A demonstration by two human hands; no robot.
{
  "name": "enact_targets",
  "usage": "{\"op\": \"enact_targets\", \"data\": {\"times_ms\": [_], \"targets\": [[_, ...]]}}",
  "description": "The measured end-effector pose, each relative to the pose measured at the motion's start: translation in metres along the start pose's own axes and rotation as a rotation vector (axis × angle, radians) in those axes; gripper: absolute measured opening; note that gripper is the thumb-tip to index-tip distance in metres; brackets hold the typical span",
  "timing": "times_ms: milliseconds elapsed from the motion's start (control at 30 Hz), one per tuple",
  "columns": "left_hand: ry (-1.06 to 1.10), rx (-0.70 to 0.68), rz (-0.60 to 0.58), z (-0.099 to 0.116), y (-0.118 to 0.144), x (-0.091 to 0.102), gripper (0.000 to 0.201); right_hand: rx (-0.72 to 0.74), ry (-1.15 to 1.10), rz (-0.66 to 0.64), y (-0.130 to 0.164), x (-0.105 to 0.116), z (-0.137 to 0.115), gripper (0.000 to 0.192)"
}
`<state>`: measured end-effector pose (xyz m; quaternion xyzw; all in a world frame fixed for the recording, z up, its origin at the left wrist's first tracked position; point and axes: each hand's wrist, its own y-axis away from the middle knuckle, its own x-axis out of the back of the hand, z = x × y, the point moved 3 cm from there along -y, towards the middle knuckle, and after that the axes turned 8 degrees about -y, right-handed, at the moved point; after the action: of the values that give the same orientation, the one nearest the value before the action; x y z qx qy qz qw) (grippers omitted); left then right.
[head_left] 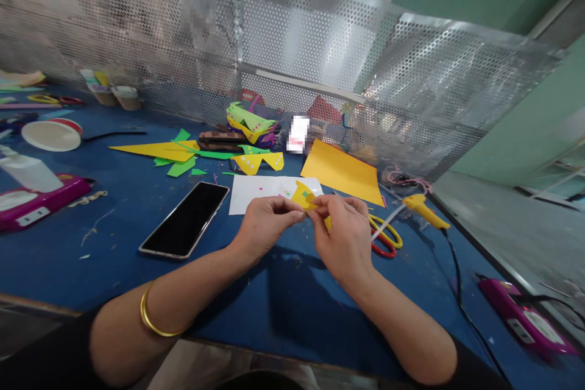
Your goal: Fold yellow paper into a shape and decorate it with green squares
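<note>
Yellow paper piece [303, 197] is pinched at both ends, held just above the desk [256, 292]: left hand [265, 222] clenched on its left edge, right hand [343, 233] grasping the right edge. Risk: thin paper, opposing pulls could tear or crease it at the grip (small piece, little margin). White sheet [256, 192] lies right under the grip, phone [185, 219] left of it, scissors [386, 236] just right. A slip likely drops the piece among the scraps. Glue gun [425, 210] cord runs near the right forearm; snag possible.

Left of my grip, a black smartphone [185, 220] lies on the blue felt-covered surface [114, 207]; beyond it a white paper sheet [256, 193], right the yellow-and-red-handled scissors [386, 236].
</note>
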<state>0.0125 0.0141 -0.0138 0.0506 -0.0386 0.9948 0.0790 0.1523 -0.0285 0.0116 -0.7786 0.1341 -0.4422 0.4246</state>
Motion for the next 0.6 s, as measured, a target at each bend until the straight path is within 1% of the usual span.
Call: {"op": "enact_targets", "data": {"times_ms": [333, 467, 600], "targets": [[-0.008, -0.025, -0.011, -0.0036, -0.0011, -0.0007, 0.009, -0.016, 0.025, -0.030, 0.0008, -0.0038, 0.0020, 0.005], [-0.031, -0.035, -0.008, -0.0038, -0.0011, -0.0003, 0.012, 0.000, 0.014, -0.037, 0.0011, -0.0049, 0.0024, 0.005], [0.003, -0.019, -0.001, -0.0033, -0.0022, 0.0001, 0.010, 0.024, -0.009, -0.049, 0.0003, -0.0028, 0.0031, 0.012]]}}
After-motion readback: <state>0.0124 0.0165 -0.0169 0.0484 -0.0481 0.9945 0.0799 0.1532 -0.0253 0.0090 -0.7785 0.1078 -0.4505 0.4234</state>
